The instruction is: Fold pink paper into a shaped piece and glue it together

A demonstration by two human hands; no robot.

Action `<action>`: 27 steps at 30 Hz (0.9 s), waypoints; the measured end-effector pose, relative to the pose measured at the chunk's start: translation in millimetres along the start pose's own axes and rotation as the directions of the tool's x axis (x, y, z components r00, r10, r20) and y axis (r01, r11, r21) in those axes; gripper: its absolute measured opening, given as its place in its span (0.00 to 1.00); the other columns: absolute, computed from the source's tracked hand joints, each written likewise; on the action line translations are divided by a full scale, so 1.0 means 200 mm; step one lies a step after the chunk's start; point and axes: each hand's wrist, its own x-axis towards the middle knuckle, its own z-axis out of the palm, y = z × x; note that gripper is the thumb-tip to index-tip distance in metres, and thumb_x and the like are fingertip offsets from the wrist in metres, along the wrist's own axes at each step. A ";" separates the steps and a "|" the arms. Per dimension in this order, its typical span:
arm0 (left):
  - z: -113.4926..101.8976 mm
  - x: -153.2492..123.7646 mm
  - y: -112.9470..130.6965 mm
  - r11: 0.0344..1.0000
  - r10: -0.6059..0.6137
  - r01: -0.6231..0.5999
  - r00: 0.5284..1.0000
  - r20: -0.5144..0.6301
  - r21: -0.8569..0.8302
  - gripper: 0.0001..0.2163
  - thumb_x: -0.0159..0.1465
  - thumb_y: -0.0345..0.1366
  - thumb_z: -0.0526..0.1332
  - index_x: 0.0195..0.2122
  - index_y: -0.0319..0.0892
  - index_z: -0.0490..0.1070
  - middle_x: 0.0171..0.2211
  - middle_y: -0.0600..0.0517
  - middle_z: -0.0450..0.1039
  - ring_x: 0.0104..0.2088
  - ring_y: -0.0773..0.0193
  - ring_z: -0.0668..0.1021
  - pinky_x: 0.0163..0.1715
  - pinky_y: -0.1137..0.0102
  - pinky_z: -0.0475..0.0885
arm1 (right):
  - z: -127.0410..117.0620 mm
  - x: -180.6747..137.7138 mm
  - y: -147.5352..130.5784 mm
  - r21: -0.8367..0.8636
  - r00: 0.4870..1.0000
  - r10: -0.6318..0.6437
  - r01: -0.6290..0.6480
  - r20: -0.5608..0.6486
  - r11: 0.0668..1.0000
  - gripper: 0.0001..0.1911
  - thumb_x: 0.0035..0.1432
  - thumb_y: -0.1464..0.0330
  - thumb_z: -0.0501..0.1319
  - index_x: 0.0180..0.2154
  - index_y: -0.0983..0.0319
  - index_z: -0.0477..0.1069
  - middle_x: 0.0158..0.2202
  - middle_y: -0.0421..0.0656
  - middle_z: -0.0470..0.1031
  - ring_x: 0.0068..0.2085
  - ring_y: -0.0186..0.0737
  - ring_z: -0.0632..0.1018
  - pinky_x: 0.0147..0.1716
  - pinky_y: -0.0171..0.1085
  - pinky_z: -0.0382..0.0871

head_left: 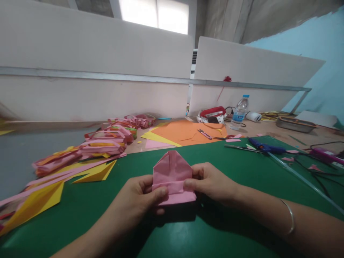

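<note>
A folded pink paper piece [174,172] with a pointed top and a flat band across its lower part is held up over the green mat [129,225]. My left hand [143,195] grips its left lower edge, thumb on the front and fingers behind. On the right side, my right hand [209,182] pinches it with the thumb pressed on the band and the fingers curled at the back. The fingers behind the paper are partly hidden.
Folded pink paper pieces [103,146] and yellow paper [40,204] lie at left. Behind the mat are orange paper [180,130], thread snips [204,134] and a water bottle [239,114]. To the right lie a blue glue gun [264,147], scissors [242,148] and a metal tray [295,124].
</note>
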 end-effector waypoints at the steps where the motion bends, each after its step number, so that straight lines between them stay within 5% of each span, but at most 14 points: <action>1: 0.00 0.00 0.00 1.000 -0.009 0.009 1.000 -0.007 -0.005 0.20 0.48 0.40 0.69 0.41 0.37 0.74 0.18 0.54 0.72 0.16 0.72 0.68 0.16 0.77 0.64 | 0.00 0.00 0.00 -0.003 1.000 -0.003 0.003 -0.011 1.000 0.06 0.52 0.70 0.59 0.27 0.67 0.68 0.21 0.36 0.65 0.21 0.25 0.64 0.20 0.28 0.55; 6: -0.01 0.02 0.00 1.000 -0.026 0.026 0.998 -0.059 0.008 0.21 0.49 0.41 0.69 0.42 0.36 0.72 0.19 0.53 0.73 0.17 0.71 0.70 0.16 0.78 0.66 | 0.01 -0.01 0.00 0.052 0.993 0.001 -0.007 0.117 0.999 0.14 0.46 0.71 0.65 0.38 0.65 0.68 0.27 0.39 0.71 0.24 0.29 0.72 0.22 0.28 0.64; 12: 0.00 0.02 0.02 0.996 -0.077 0.081 0.993 -0.092 0.039 0.14 0.50 0.39 0.68 0.34 0.36 0.74 0.21 0.50 0.75 0.18 0.68 0.73 0.19 0.75 0.71 | 0.03 0.02 0.02 0.009 0.998 0.049 -0.050 0.048 0.999 0.06 0.51 0.69 0.61 0.31 0.66 0.69 0.23 0.38 0.72 0.19 0.27 0.72 0.16 0.25 0.61; 17: -0.01 0.03 0.03 0.998 -0.062 0.062 0.997 -0.046 0.006 0.15 0.51 0.42 0.67 0.35 0.35 0.75 0.26 0.46 0.77 0.24 0.66 0.77 0.25 0.74 0.74 | 0.03 0.04 0.05 0.048 0.998 0.063 -0.064 0.022 0.997 0.08 0.55 0.67 0.59 0.28 0.66 0.68 0.21 0.38 0.72 0.17 0.26 0.72 0.12 0.23 0.57; 22: -0.02 0.03 0.01 1.000 0.026 -0.026 0.999 0.038 -0.001 0.22 0.42 0.38 0.73 0.39 0.38 0.74 0.31 0.48 0.78 0.29 0.64 0.78 0.29 0.75 0.74 | 0.02 0.04 0.05 0.082 0.991 0.135 -0.135 0.005 0.987 0.11 0.56 0.65 0.59 0.27 0.67 0.67 0.19 0.38 0.71 0.16 0.25 0.71 0.12 0.22 0.55; 27: -0.01 0.02 0.02 0.998 -0.037 0.037 0.999 -0.009 0.043 0.15 0.48 0.40 0.70 0.33 0.37 0.74 0.25 0.48 0.78 0.25 0.66 0.78 0.27 0.75 0.73 | 0.01 0.04 0.05 0.099 0.991 0.129 -0.132 0.032 0.986 0.15 0.56 0.60 0.59 0.29 0.67 0.68 0.20 0.39 0.72 0.16 0.25 0.71 0.12 0.23 0.56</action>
